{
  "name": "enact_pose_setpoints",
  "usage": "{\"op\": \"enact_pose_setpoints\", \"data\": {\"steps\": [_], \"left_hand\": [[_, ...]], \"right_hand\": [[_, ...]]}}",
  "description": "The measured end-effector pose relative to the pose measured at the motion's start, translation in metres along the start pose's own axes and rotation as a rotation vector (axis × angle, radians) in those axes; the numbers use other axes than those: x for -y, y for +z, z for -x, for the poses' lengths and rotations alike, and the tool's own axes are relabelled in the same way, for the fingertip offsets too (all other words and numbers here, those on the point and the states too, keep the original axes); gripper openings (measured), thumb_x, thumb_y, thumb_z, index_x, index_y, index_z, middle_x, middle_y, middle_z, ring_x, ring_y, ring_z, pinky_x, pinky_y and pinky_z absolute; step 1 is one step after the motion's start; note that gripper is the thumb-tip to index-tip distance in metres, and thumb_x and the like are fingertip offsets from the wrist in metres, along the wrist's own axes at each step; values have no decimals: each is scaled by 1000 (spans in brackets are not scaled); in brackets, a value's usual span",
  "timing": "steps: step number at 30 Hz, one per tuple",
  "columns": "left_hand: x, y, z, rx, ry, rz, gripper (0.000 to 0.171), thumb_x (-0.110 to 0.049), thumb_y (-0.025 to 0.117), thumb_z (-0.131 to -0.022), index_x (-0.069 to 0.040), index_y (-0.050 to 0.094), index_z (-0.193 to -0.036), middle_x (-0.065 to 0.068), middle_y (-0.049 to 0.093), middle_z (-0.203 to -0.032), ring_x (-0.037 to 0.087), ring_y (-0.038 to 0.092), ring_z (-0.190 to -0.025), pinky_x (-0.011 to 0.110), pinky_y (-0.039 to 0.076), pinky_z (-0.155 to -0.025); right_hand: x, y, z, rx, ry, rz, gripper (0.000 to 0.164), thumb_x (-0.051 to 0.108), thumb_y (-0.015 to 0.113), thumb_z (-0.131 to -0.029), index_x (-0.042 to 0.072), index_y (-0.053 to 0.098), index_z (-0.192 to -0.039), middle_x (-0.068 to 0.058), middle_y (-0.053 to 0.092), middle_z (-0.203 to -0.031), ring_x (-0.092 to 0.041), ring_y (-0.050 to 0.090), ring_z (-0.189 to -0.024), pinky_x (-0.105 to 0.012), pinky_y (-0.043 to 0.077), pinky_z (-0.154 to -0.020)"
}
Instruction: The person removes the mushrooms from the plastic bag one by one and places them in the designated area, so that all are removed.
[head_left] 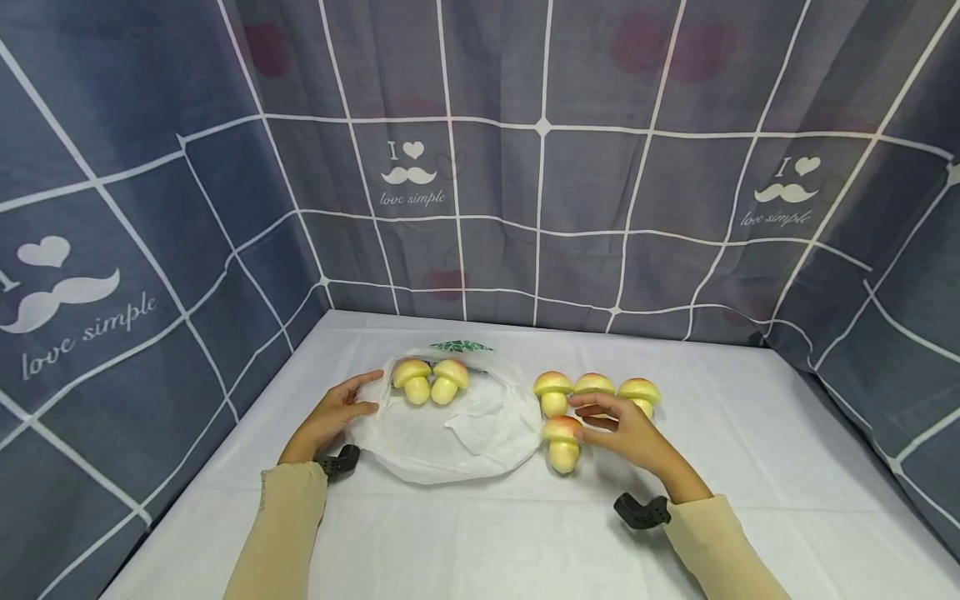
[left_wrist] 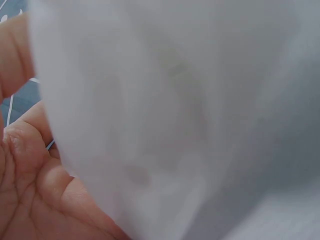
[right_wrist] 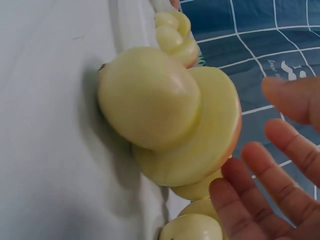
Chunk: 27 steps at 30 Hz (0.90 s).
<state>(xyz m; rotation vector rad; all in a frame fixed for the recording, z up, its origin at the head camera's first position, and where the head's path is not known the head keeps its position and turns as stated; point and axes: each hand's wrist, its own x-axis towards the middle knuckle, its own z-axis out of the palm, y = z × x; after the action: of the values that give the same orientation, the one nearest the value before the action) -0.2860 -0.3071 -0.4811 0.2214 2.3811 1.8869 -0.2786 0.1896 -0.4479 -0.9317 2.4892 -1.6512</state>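
Observation:
A white plastic bag (head_left: 420,458) lies on the table with its mouth spread. Two toy mushrooms (head_left: 446,387), yellow with reddish caps, lie inside at its upper left. My left hand (head_left: 330,421) holds the bag's left rim, thumb and index fingertips apart; in the left wrist view the bag (left_wrist: 135,110) hides much of the fingers. My right hand (head_left: 626,429) reaches over a toy mushroom (head_left: 562,454) right of the bag, fingertips close at its cap. Spread fingers show near that mushroom (right_wrist: 150,100) in the right wrist view, not wrapped around it.
Behind the right hand, three more mushrooms (head_left: 553,387) stand in a row, partly covered by it. The table has a white cloth (head_left: 465,542). A dark gridded curtain (head_left: 495,183) closes off the back and both sides.

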Motion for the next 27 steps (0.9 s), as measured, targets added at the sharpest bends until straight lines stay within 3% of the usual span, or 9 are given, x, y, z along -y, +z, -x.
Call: {"op": "enact_pose_setpoints", "data": {"steps": [9,13,27], "left_hand": [[2,0,-1,-1,7,16,71,3,67,-101,10,34,-164,27,15,-177,42,8,-164,6,37,-99],[3,0,-2,0,17,34,71,4,67,-101,10,35,-163,28,16,-177,42,11,-164,6,39,-98],[3,-1,-2,-1,2,5,71,0,69,-101,7,36,-164,26,17,-177,42,11,-164,6,37,-97]], "right_hand": [[8,-3,-9,18,47,-58,40,-4,75,-97,-17,64,-133,-34,64,-134,-36,67,-121,-32,57,-101],[10,-2,-14,18,47,-77,40,-4,74,-96,-18,64,-132,-34,63,-133,-32,68,-119,-25,57,-96],[24,7,-35,22,105,-136,43,1,74,-97,-16,63,-136,-34,64,-139,-33,69,-121,-23,56,-95]]}}
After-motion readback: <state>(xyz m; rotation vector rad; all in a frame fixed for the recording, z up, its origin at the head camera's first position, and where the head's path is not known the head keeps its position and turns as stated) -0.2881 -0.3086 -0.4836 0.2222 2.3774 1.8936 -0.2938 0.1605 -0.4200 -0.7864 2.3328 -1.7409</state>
